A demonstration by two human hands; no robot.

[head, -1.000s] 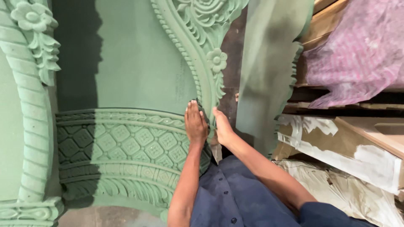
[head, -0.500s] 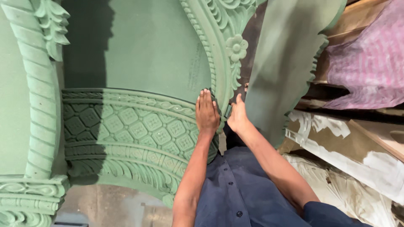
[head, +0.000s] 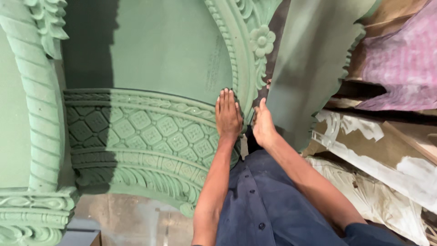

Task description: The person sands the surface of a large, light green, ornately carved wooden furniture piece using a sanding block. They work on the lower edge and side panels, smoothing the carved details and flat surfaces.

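1. Green-painted carved woodwork fills most of the view, with stacked boards and a bare concrete floor (head: 136, 218) around it.
2. The left hand (head: 227, 116) lies flat and open on the large carved green panel (head: 150, 59), fingers together and pointing up, palm pressed against the wood where the lattice band meets the curved moulding. It grips nothing.
3. The right hand (head: 263, 124) sits just beside the left, in the dark gap between the carved panel and a second green panel (head: 309, 68) with a scalloped edge. Its thumb points up against the near edge of that second panel; the fingers are hidden behind the edge, so I cannot tell how far it is closed or whether it has a hold.
4. The lattice band (head: 136, 132) of diamond shapes runs leftward from under the left hand, with a leaf-carved border (head: 136, 177) beneath it.
5. A carved flower (head: 262, 41) sits on the moulding above both hands.
6. A twisted green column (head: 38, 114) stands at the far left, well apart from the hands.
7. To the right lie white-smeared boards (head: 387, 155) and a purple-tinted carved piece (head: 400, 64).
8. The person's dark blue buttoned shirt (head: 268, 209) shows between the forearms.
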